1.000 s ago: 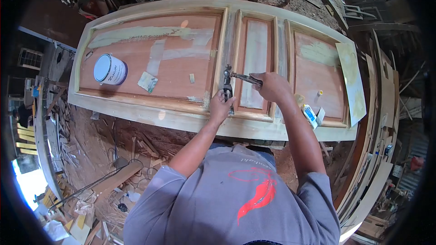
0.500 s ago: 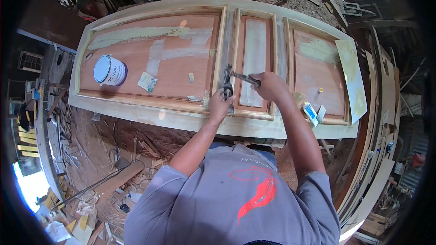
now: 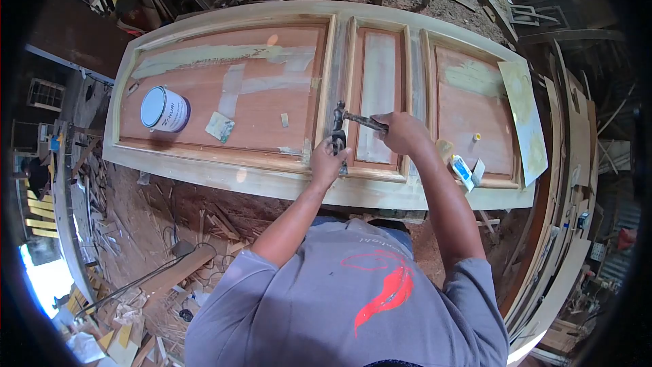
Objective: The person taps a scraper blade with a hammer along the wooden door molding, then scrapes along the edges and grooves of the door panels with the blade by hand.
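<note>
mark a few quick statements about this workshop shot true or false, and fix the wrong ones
1. The right hand holds a hammer by its handle. True.
2. The left hand is closed on nothing. False: it holds a dark tool.
3. A paint can stands on the wooden door. True.
4. The wooden door is propped upright against a wall. False: it lies flat in front of the person.
5. All the loose things on the wooden door are to the left of the hands. False: a white bottle is to their right.
6. The grey shirt has a red print. True.
</note>
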Action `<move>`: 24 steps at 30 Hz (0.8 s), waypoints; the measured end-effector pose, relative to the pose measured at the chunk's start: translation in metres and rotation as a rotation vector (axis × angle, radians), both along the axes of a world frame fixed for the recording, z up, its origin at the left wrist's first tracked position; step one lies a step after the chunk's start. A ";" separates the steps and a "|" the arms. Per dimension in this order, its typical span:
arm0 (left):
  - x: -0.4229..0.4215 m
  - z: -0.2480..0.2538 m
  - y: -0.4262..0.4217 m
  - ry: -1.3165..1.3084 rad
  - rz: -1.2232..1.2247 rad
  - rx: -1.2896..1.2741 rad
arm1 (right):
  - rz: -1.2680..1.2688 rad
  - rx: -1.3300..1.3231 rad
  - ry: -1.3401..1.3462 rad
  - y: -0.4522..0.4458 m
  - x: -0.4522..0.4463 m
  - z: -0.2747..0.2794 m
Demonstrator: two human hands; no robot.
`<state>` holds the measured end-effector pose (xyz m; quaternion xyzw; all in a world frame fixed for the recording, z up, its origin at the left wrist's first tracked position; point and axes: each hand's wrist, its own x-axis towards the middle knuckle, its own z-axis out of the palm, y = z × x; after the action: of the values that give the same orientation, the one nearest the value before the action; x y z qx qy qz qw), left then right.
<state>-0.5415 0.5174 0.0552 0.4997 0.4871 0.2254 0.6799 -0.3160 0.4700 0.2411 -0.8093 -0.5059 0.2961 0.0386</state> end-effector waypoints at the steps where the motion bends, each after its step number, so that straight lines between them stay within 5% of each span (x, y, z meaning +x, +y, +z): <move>1: 0.000 0.000 -0.001 -0.006 0.006 0.004 | 0.033 -0.003 0.003 0.000 0.006 0.000; 5: 0.000 -0.009 0.000 -0.024 0.020 0.030 | -0.095 0.113 0.020 -0.004 0.000 -0.003; 8: -0.001 -0.011 -0.006 -0.007 0.021 0.057 | 0.088 0.051 0.022 -0.009 0.008 -0.021; 18: -0.039 0.010 0.001 -0.009 0.043 0.018 | -0.235 0.330 0.174 -0.049 0.024 -0.031; 21: -0.070 0.024 -0.007 0.036 -0.114 -0.072 | -0.260 0.465 0.202 -0.080 0.037 -0.049; 24: -0.086 0.014 -0.033 0.205 -0.373 0.108 | -0.355 0.367 0.227 -0.107 0.040 -0.052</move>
<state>-0.6273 0.4841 0.0692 0.6371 0.4402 0.0695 0.6289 -0.2761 0.3628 0.1893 -0.8263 -0.3940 0.2768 0.2922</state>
